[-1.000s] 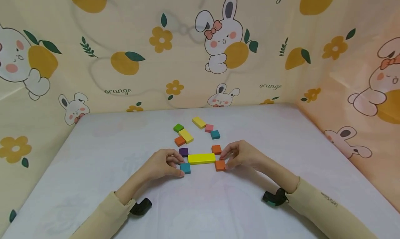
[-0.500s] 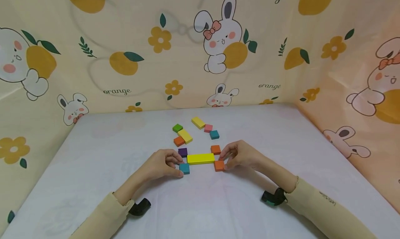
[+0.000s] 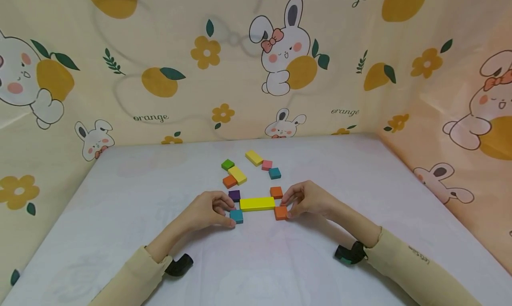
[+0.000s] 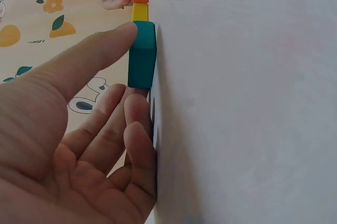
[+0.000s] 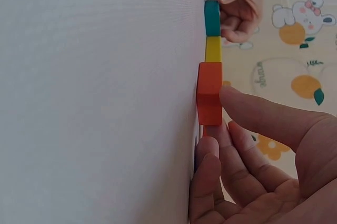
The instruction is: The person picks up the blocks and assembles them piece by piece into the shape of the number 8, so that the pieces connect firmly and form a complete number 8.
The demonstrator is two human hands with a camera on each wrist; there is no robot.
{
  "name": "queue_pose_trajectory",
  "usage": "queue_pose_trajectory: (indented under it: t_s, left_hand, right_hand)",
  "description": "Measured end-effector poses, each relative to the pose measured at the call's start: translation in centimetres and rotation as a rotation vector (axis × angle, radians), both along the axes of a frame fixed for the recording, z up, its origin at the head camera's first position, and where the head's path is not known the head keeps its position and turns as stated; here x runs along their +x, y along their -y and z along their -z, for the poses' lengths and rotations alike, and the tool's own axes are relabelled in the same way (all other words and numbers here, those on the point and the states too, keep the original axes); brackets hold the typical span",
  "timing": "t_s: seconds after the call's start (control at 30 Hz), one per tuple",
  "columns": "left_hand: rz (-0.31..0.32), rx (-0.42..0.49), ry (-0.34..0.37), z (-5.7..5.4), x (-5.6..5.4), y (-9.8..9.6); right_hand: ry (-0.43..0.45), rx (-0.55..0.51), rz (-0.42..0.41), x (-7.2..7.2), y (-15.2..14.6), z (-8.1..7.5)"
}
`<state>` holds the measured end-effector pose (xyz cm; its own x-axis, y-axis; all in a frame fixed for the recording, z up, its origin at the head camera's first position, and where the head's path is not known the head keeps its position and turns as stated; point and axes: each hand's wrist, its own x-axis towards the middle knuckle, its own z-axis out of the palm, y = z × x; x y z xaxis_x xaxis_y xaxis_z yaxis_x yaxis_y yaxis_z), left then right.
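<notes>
On the white tabletop lies a long yellow block (image 3: 257, 204). At its left front corner is a teal block (image 3: 236, 216), which my left hand (image 3: 208, 210) pinches; in the left wrist view the thumb (image 4: 118, 39) lies against it and fingers meet its outer side. An orange block (image 3: 281, 213) sits at the right front corner, held between the thumb (image 5: 237, 97) and fingers of my right hand (image 3: 310, 199). Behind these, a purple block (image 3: 234, 195) stands near the left end and a second orange block (image 3: 276, 192) near the right end.
Farther back lie a green block (image 3: 228, 164), a yellow block (image 3: 238, 175) and an orange one (image 3: 230, 181), bunched together. To their right are another yellow block (image 3: 254, 157), a pink block (image 3: 267, 165) and a teal one (image 3: 274, 173). A rabbit-print cloth (image 3: 240, 83) hangs behind the table.
</notes>
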<state>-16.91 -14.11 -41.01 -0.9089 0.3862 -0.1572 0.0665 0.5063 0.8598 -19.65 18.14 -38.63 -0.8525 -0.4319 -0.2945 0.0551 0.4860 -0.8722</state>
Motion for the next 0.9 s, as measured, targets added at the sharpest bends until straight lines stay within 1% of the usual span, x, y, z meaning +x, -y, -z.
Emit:
queue_pose_trajectory:
  t_s: [0.27, 0.47, 0.6, 0.73, 0.8, 0.9]
  left_hand:
    - [0.031, 0.016, -0.018, -0.2, 0.0, 0.3]
    - [0.057, 0.005, -0.025, -0.5, -0.1, 0.5]
    - [0.067, -0.016, -0.018, -1.1, -0.1, 0.9]
    - [0.066, -0.02, -0.015, -2.2, -0.2, 1.5]
    - [0.064, -0.016, -0.047, -2.8, -0.4, 2.0]
    - [0.042, -0.003, -0.125, -3.3, -0.7, 2.7]
  right_hand:
    - [-0.004, -0.001, -0.005, 0.0, -0.1, 0.1]
    - [-0.004, -0.004, -0.013, 0.0, -0.2, 0.1]
    - [-0.005, 0.001, -0.014, -0.1, -0.2, 0.1]
    - [-0.008, 0.009, -0.004, -0.1, -0.2, 0.2]
    - [-0.007, 0.008, -0.001, 0.0, -0.2, 0.2]
    - [-0.004, 0.004, -0.001, 0.0, -0.2, 0.2]
